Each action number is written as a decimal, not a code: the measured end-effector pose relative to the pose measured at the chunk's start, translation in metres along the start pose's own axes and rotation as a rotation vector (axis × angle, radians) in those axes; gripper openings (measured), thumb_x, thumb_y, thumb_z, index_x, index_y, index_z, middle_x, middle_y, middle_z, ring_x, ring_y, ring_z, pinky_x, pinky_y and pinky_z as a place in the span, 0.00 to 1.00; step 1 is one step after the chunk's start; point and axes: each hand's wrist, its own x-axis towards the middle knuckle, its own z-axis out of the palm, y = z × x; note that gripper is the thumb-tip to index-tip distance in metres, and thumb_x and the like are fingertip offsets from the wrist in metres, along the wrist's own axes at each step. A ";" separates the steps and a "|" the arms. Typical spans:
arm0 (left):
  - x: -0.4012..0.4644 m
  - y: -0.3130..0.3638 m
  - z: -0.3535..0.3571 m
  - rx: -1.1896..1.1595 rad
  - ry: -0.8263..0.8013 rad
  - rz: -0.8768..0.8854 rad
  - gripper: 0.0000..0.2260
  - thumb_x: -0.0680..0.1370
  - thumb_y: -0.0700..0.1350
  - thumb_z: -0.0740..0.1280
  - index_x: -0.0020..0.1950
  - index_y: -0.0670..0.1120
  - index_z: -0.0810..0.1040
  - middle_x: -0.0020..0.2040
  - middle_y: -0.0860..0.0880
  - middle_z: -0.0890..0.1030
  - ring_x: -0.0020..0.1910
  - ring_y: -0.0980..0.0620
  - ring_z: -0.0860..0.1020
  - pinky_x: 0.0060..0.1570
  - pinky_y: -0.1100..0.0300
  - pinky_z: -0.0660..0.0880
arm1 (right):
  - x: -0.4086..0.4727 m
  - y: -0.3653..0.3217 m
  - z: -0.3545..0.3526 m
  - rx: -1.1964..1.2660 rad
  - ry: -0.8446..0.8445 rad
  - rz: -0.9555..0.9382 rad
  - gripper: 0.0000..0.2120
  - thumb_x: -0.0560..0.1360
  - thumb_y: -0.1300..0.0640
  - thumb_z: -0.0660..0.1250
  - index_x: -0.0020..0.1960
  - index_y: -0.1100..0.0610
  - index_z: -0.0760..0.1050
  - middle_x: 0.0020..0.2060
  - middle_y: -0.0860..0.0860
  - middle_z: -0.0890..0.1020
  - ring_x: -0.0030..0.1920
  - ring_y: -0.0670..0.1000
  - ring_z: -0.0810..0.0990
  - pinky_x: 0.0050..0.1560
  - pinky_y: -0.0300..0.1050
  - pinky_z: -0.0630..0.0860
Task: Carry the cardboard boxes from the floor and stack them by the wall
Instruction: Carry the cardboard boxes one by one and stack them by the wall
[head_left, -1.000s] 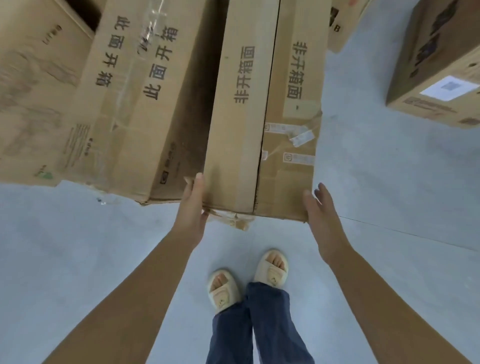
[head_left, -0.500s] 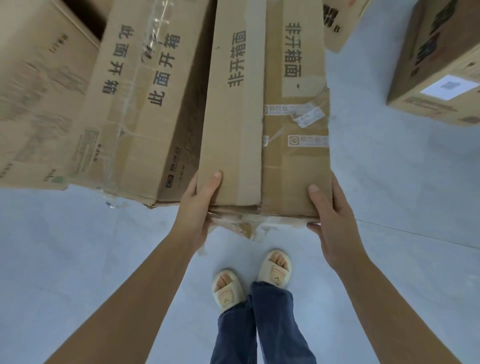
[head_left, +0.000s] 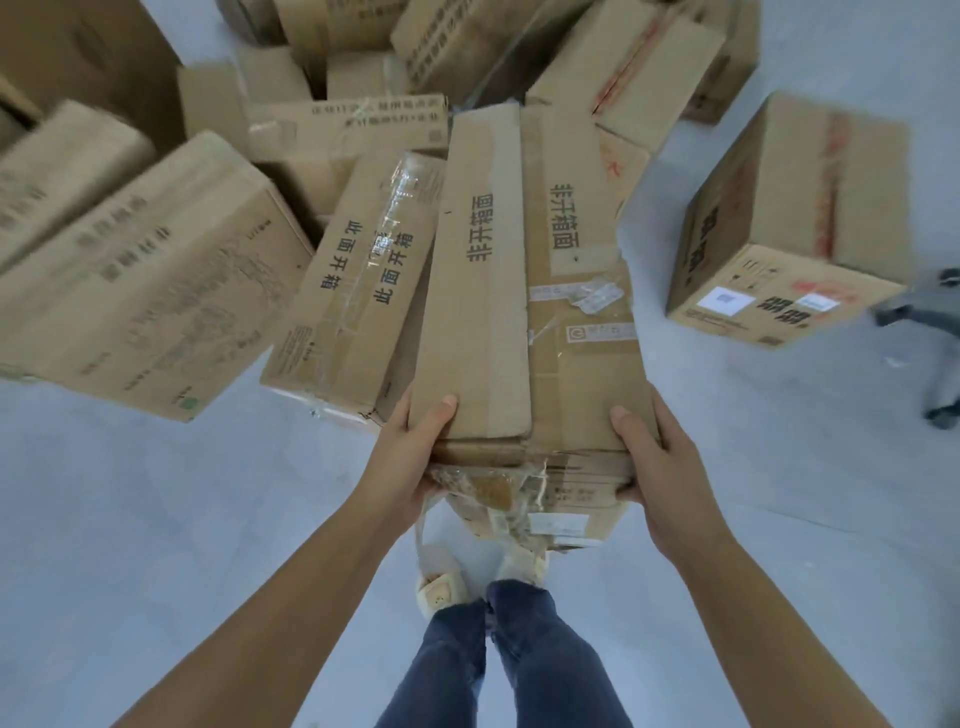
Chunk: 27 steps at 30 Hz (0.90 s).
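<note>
Lift step: left hand (head_left: 410, 457) and right hand (head_left: 657, 457) grip the box (head_left: 524, 312) ends; next, carry to wall.

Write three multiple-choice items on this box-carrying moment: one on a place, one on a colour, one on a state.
1. The box with the white square label lies where?
A. right of the held box
B. under it
C. on the person's feet

2. The trousers are:
A. red
B. blue
C. white

3. The held box is gripped by:
A. left hand only
B. no hand
C. both hands

Key: A, it sits apart on the floor; B, blue legs; C, the left hand and the right hand clasp its near end.
</note>
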 end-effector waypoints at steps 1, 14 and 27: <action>-0.016 0.004 0.002 -0.007 -0.003 0.025 0.17 0.78 0.48 0.67 0.66 0.52 0.73 0.52 0.51 0.84 0.46 0.52 0.84 0.35 0.58 0.79 | -0.014 -0.011 -0.003 -0.006 -0.003 -0.027 0.14 0.79 0.49 0.61 0.63 0.35 0.72 0.53 0.44 0.82 0.47 0.46 0.83 0.34 0.39 0.74; -0.227 -0.007 0.044 -0.226 0.137 0.479 0.17 0.78 0.49 0.66 0.67 0.54 0.72 0.57 0.51 0.82 0.52 0.51 0.82 0.40 0.57 0.80 | -0.147 -0.105 -0.054 -0.088 -0.292 -0.458 0.18 0.78 0.49 0.64 0.57 0.25 0.71 0.57 0.38 0.79 0.55 0.42 0.79 0.48 0.43 0.77; -0.463 -0.192 -0.006 -0.490 0.752 0.596 0.14 0.76 0.52 0.68 0.62 0.59 0.75 0.51 0.53 0.84 0.47 0.51 0.83 0.36 0.55 0.79 | -0.310 -0.026 -0.012 -0.321 -0.936 -0.430 0.22 0.72 0.42 0.66 0.65 0.33 0.70 0.57 0.37 0.81 0.58 0.44 0.80 0.59 0.56 0.76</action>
